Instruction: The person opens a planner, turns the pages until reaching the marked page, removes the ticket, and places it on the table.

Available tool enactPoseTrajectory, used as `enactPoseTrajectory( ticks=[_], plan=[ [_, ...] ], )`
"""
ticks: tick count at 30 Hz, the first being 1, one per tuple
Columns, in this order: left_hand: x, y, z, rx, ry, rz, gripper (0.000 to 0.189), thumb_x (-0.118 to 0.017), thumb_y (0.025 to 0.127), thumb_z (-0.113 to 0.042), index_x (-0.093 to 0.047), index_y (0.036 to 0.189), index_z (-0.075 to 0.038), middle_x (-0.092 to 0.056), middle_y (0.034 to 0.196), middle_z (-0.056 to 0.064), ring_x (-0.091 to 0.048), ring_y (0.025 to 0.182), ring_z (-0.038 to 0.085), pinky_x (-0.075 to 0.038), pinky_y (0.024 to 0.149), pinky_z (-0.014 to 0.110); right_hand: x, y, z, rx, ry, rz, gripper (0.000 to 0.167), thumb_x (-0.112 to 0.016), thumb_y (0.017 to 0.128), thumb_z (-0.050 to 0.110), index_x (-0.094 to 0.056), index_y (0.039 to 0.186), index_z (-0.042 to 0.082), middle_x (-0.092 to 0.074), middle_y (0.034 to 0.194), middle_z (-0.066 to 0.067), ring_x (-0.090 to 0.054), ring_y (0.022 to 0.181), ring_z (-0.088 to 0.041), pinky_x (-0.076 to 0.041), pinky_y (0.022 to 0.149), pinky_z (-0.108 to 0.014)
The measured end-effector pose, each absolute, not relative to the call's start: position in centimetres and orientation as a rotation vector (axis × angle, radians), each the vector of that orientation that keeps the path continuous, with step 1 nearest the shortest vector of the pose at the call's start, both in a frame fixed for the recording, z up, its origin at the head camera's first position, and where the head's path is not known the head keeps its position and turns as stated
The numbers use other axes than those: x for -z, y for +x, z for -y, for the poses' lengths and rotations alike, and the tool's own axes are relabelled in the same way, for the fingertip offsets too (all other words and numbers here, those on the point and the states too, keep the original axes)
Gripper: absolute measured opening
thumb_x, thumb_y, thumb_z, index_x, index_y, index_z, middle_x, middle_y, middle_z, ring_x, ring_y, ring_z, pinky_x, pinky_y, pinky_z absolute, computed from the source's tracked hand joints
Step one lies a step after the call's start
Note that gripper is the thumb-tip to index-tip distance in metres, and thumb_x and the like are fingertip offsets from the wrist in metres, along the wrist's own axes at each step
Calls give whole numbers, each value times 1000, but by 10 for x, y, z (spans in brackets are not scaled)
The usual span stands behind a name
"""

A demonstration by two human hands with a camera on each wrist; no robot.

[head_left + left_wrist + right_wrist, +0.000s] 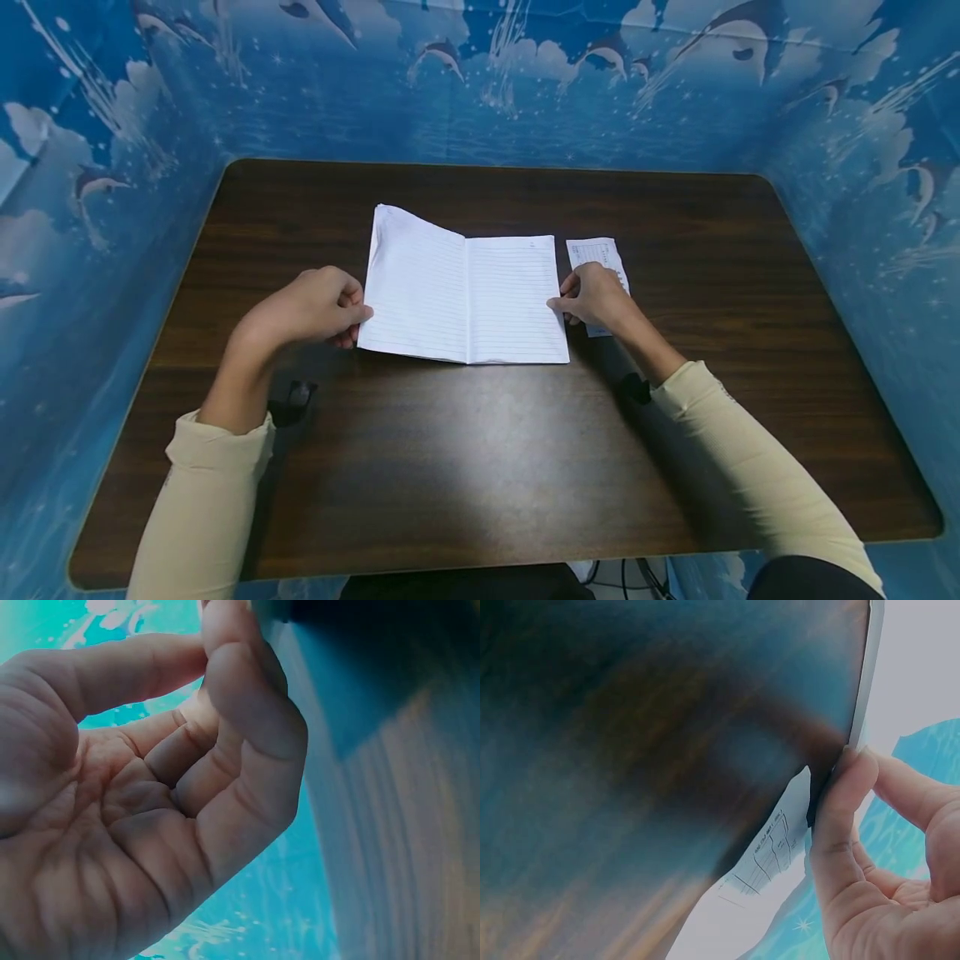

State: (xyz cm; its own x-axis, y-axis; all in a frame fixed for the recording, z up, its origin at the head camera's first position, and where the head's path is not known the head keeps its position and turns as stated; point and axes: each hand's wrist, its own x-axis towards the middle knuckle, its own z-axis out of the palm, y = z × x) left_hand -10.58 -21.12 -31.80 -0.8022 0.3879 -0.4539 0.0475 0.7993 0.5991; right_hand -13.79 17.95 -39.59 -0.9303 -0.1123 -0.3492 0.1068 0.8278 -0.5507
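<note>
An open notebook with white ruled pages lies in the middle of the table in the head view, its left page lifted and a bit creased at the top corner. At its left edge, my left hand pinches the side between thumb and fingers. My right hand pinches the opposite edge, thumb over the page. The right wrist view shows that thumb and index finger meeting at the notebook's thin edge. In the left wrist view the left hand has its fingers curled toward the thumb.
A printed paper slip lies right of the notebook, partly under my right hand. The dark wooden table has rounded corners. Blue dolphin-print cloth surrounds it on the back and sides. Cables hang below the front edge.
</note>
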Motion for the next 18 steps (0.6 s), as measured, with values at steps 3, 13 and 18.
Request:
enactPoseTrajectory(
  ticks=[3,13,18],
  plan=[
    [311,-105,206,-766,320,-2432,24,-63,108,-12,-68,88,0,-69,76,11,-64,69,21,-51,64,35,396,-139,-179,818,1,-2631,26,-81,98,18,-70,112,-1,-77,96,-19,-76,73,-21,-54,62,-26],
    [298,-105,192,-744,392,-2489,24,-63,107,-13,-67,86,-2,-70,75,10,-65,69,20,-49,62,35,395,-143,-180,799,27,-2604,26,-82,97,19,-70,110,0,-76,94,-18,-76,72,-21,-55,66,-27],
    [285,-104,175,-728,463,-2528,24,-61,106,-12,-67,84,-3,-70,72,8,-59,62,19,-46,59,34,395,-144,-181,808,27,-2595,26,-82,97,19,-70,110,0,-77,94,-18,-76,72,-21,-55,66,-27]
  ],
)
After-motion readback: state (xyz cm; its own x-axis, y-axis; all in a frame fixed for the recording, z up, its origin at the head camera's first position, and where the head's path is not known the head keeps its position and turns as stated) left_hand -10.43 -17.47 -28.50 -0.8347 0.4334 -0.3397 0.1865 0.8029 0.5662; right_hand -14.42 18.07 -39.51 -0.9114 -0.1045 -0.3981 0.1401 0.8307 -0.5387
